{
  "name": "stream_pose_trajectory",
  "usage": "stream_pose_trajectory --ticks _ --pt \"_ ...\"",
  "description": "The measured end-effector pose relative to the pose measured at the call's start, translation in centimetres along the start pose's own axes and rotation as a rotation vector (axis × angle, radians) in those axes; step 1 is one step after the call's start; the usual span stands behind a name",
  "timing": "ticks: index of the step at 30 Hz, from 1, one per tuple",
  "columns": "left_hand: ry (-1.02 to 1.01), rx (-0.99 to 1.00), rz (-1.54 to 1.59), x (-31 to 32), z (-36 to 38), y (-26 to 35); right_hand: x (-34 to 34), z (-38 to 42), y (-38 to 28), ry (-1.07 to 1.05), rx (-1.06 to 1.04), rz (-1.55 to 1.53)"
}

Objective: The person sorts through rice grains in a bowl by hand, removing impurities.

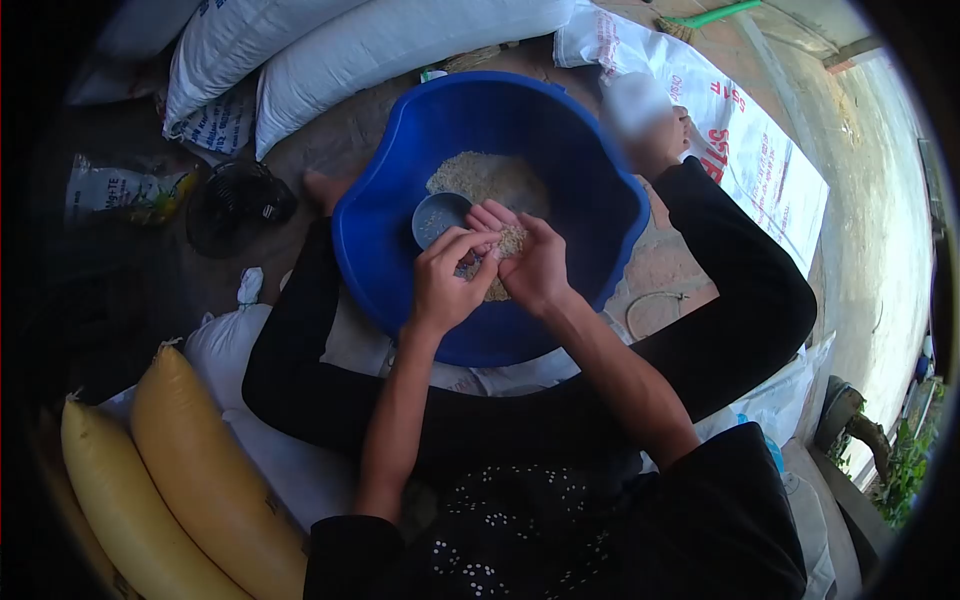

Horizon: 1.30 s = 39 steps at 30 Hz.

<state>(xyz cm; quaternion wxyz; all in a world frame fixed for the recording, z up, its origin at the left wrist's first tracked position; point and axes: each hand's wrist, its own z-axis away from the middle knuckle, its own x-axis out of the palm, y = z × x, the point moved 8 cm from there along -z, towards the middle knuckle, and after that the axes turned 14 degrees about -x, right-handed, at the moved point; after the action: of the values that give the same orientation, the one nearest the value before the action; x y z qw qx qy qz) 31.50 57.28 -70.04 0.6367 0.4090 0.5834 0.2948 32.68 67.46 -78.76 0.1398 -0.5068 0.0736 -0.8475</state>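
A large blue tub (375, 210) stands between my bent legs, with pale grain (480, 175) heaped at its far side. Inside it, left of my fingers, is a small grey-blue bowl (428, 212) with a few grains on its inner surface. Over the tub, my right hand (535, 262) is turned palm up and cupped around a small pile of grain (512, 240). My left hand (450, 285) reaches across to that palm, thumb and fingertips pinched together at the edge of the pile. What sits between those fingertips is too small to make out.
Full white sacks (400, 65) lie beyond the tub, and yellow sacks (205, 450) lean at lower left. A black fan (240, 205) is on the floor to the left. A printed white sack (750, 150) lies flat at right, below a green-handled broom (715, 14).
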Motion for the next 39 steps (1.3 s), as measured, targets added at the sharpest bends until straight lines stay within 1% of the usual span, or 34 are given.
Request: stream_pose_trajectory --ticks 4,8,10,13,14,17,20,23,26,29,32,35,38,39 --pt "-0.019 0.032 -0.046 0.4 0.2 -0.2 -0.3 0.0 0.4 0.020 0.021 -0.003" --pt "0.030 0.080 -0.113 1.3 0.5 -0.1 -0.6 -0.1 0.5 -0.011 -0.019 0.077" --pt "0.023 0.076 -0.132 1.5 0.6 -0.2 -0.5 -0.1 0.5 -0.021 -0.039 0.125" --pt "0.038 0.079 -0.145 1.8 0.7 -0.2 -1.0 -0.1 0.9 0.041 -0.035 0.077" --pt "0.047 0.082 -0.146 1.9 0.7 -0.1 -1.0 -0.1 0.9 0.040 -0.031 0.073" --pt "0.016 -0.012 -0.136 2.3 0.7 -1.1 -1.2 0.0 1.0 0.031 -0.024 0.073" --pt "0.012 -0.016 -0.115 2.4 0.7 -1.2 -1.6 -0.1 1.2 0.017 -0.027 0.077" --pt "0.039 0.097 -0.173 2.3 0.7 -0.6 -1.5 -0.2 1.2 0.018 -0.026 0.056" --pt "0.044 0.065 -0.119 2.2 0.6 -0.8 -1.2 -0.1 1.0 0.011 -0.011 0.048" --pt "0.002 -0.086 0.052 1.8 0.2 -1.4 -1.3 -0.2 0.8 0.000 -0.012 0.034" --pt "-0.105 -0.383 0.541 2.9 0.4 -5.7 -1.0 -0.1 0.5 0.019 -0.029 0.007" --pt "-0.295 -0.738 0.824 3.4 1.3 -7.7 -0.8 0.0 0.2 0.019 -0.037 -0.007" --pt "-0.244 -0.771 0.968 3.2 1.2 -7.9 -0.9 0.1 0.0 0.050 -0.047 -0.027" --pt "-0.204 -0.775 0.923 2.8 1.0 -8.2 -1.0 0.0 0.0 0.066 -0.052 -0.034"
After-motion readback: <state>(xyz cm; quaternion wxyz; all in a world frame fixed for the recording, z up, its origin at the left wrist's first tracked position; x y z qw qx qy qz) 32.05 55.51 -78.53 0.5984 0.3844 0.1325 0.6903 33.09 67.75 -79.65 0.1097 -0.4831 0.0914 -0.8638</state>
